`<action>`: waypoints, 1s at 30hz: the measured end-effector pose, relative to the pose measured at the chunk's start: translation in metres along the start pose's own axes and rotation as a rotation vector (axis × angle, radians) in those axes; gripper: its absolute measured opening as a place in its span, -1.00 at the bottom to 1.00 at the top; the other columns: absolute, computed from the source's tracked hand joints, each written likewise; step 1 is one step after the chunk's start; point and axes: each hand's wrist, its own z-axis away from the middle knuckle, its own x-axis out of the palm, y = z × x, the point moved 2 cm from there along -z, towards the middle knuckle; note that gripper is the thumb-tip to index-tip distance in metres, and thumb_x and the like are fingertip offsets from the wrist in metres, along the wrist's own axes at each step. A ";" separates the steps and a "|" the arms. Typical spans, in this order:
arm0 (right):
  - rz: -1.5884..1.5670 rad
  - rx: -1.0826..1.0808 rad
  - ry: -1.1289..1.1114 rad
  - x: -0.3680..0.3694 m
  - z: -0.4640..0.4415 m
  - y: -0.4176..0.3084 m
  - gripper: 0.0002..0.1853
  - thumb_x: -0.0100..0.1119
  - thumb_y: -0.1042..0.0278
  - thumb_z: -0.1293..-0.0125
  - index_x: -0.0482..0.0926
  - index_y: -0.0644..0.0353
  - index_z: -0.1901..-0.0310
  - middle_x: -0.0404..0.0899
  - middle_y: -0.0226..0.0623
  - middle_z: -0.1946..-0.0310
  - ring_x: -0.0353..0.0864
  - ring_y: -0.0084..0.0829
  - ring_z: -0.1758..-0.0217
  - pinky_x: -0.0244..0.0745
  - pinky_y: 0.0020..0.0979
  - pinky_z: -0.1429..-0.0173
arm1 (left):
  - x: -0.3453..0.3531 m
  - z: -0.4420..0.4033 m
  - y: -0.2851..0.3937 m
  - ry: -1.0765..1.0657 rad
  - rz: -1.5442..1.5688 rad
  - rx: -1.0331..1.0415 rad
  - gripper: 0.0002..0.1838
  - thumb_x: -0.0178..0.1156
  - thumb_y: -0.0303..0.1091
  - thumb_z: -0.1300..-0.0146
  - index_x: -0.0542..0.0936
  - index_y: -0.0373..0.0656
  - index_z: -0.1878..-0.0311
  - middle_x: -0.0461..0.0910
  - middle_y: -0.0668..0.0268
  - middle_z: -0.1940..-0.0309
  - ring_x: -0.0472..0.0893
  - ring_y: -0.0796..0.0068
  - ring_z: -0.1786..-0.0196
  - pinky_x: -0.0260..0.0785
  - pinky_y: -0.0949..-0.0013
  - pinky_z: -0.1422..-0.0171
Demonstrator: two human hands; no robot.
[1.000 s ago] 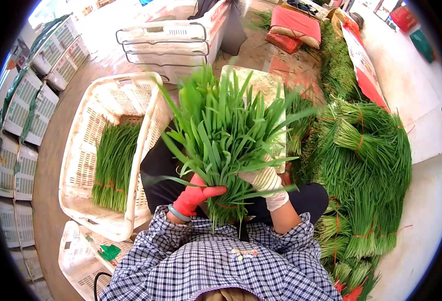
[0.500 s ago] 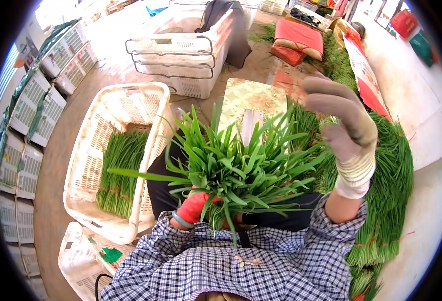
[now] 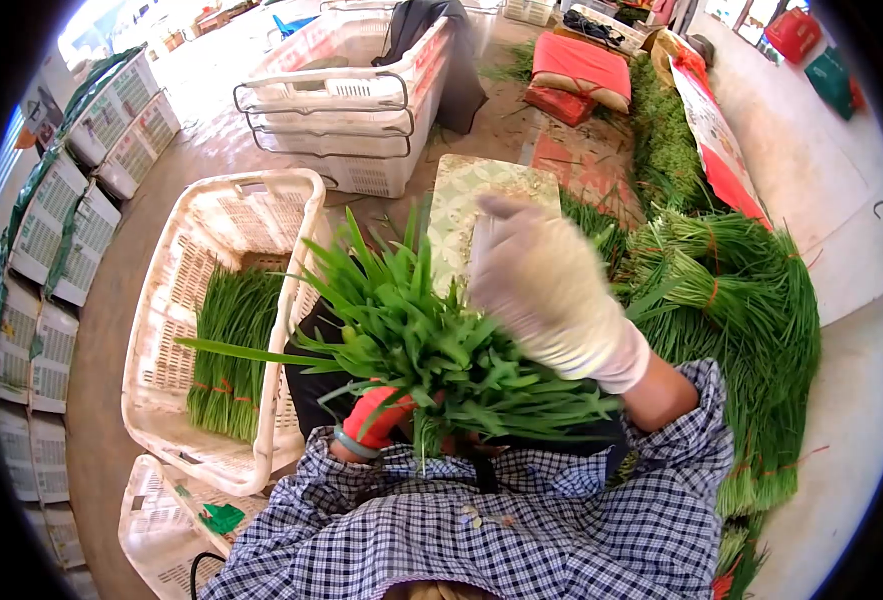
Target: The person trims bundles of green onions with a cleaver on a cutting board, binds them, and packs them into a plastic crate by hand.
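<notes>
My left hand [image 3: 375,416], in a red glove, is closed around a thick bunch of garlic chives [image 3: 431,345] held in front of my body. Its leafy tips fan out toward the camera, and one long leaf sticks out to the left. Over the right side of the bunch is my right hand [image 3: 551,285] in a pale knitted glove. Motion smears its fingers, so neither their grip nor any contact with the leaves can be made out. Beyond the bunch lies a patterned board [image 3: 451,190] with green scraps on it, partly hidden by my right hand.
On the left, a white plastic crate [image 3: 139,330] holds tied chives [image 3: 226,370]. Many more tied chive bundles [image 3: 741,350] are heaped along the wall at right. Stacked white crates [image 3: 361,175] stand ahead, with a red cushion [image 3: 581,68] beyond them to the right.
My right hand has swung left and down, from raised at the right to over the bunch. The chives in my left hand have shifted slightly left and tilted.
</notes>
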 end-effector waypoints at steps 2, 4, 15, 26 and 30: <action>-0.656 0.086 0.164 -0.042 0.005 -0.005 -0.62 0.07 0.02 -0.27 0.61 0.23 0.27 0.59 -0.16 0.27 0.63 -0.26 0.08 0.42 -0.12 -0.34 | 0.001 0.006 0.004 0.021 -0.181 -0.007 -0.66 0.13 -0.21 -0.44 0.61 -0.10 -0.18 0.69 0.26 -0.03 0.64 0.42 -0.07 0.43 0.40 -0.22; -0.836 0.033 0.043 -0.076 0.011 -0.008 -0.45 -0.04 -0.14 -0.39 0.63 0.29 0.22 0.62 -0.06 0.17 0.65 -0.24 0.04 0.42 -0.12 -0.33 | -0.003 0.012 0.001 -0.062 0.297 -0.136 -0.65 0.14 -0.17 -0.43 0.60 -0.06 -0.19 0.67 0.23 -0.06 0.64 0.36 -0.09 0.45 0.38 -0.19; 0.297 0.118 -0.672 -0.048 -0.037 0.001 -0.61 0.23 0.04 -0.30 0.64 0.26 0.12 0.65 -0.07 0.33 0.64 0.01 0.22 0.55 -0.13 0.10 | -0.005 0.011 0.037 0.030 -0.208 -0.008 -0.59 0.23 -0.11 -0.37 0.59 -0.09 -0.19 0.65 0.22 -0.08 0.62 0.33 -0.11 0.46 0.34 -0.16; -0.293 0.020 -0.275 -0.112 0.004 -0.022 -0.62 0.42 0.15 -0.08 0.64 0.25 0.16 0.64 -0.16 0.11 0.62 -0.19 -0.04 0.37 -0.07 -0.39 | -0.007 0.003 0.051 0.115 -0.009 -0.104 -0.61 0.38 -0.25 -0.24 0.63 -0.16 -0.11 0.69 0.25 0.04 0.66 0.42 0.05 0.50 0.34 -0.04; 0.309 -0.051 -0.434 -0.083 0.007 -0.022 -0.56 0.32 0.04 -0.15 0.64 0.23 0.07 0.61 -0.09 0.09 0.57 -0.07 0.03 0.44 -0.16 -0.14 | -0.009 -0.005 0.061 0.124 -0.001 -0.124 -0.64 0.38 -0.31 -0.21 0.65 -0.20 -0.05 0.70 0.28 0.09 0.66 0.46 0.11 0.52 0.35 -0.01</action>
